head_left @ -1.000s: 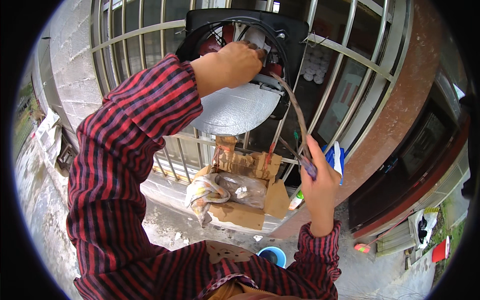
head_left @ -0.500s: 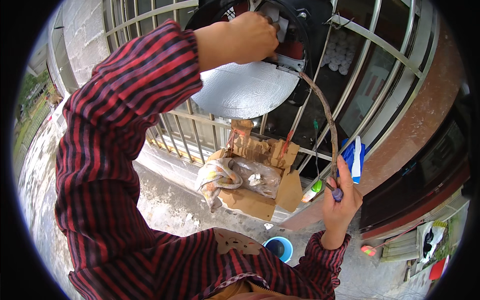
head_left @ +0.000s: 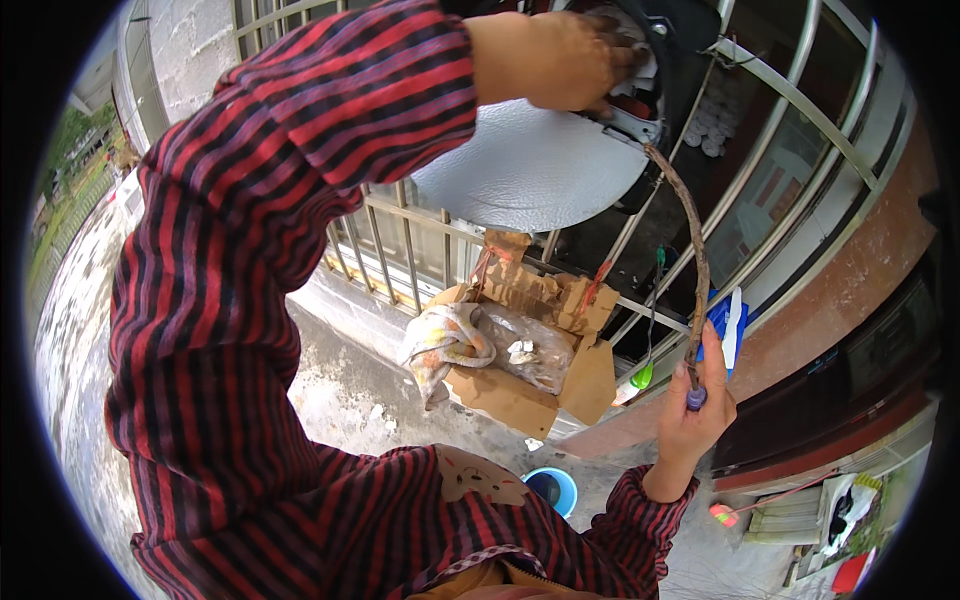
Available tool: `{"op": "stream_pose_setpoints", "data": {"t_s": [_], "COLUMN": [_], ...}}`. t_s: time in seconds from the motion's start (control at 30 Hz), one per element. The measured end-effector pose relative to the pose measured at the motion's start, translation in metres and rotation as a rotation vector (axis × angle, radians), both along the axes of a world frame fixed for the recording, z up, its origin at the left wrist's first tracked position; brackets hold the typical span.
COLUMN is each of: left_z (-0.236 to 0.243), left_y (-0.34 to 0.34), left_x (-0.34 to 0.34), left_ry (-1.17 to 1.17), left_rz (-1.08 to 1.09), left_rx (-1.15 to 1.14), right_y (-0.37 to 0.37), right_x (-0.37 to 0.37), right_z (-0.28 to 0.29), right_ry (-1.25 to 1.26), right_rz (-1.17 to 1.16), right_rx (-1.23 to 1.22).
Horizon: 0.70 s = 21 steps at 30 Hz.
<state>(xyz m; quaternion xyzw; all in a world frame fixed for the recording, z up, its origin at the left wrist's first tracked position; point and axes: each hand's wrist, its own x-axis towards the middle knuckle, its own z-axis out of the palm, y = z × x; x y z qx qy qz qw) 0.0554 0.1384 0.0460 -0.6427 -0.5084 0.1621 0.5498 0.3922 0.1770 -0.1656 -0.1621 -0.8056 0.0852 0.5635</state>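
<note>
My left hand (head_left: 570,62) reaches into a black housing (head_left: 676,30) mounted on the window bars, fingers curled inside; what they grip is hidden. A silver, textured flap (head_left: 525,170) hangs open below that hand. My right hand (head_left: 705,425) is closed on a bent brown stick (head_left: 697,240) and a small purple handle (head_left: 697,397) at its lower end. The stick's upper end meets the housing near the flap's hinge.
Below the flap, an open cardboard box (head_left: 505,400) holds a patterned cloth (head_left: 445,350) and clear plastic. A blue package (head_left: 730,350) sits by the metal bars (head_left: 828,125). A blue bucket (head_left: 565,500) stands on the concrete floor. A dark doorway (head_left: 820,380) is at right.
The view has shifted, so housing, box and bars sit further right in the picture. My left hand has moved within the housing. My right hand still grips the stick, now more upright.
</note>
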Motion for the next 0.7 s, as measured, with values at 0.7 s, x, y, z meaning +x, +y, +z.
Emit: {"op": "stream_pose_setpoints", "data": {"t_s": [0.7], "left_z": [0.021], "left_y": [0.001], "left_x": [0.021], "left_ry": [-0.283], "left_rz": [0.361], "left_rx": [-0.261], "right_y": [-0.003], "right_x": [0.017], "right_z": [-0.008], "right_ry": [0.034], "right_rz": [-0.010], "right_rx": [-0.090]}}
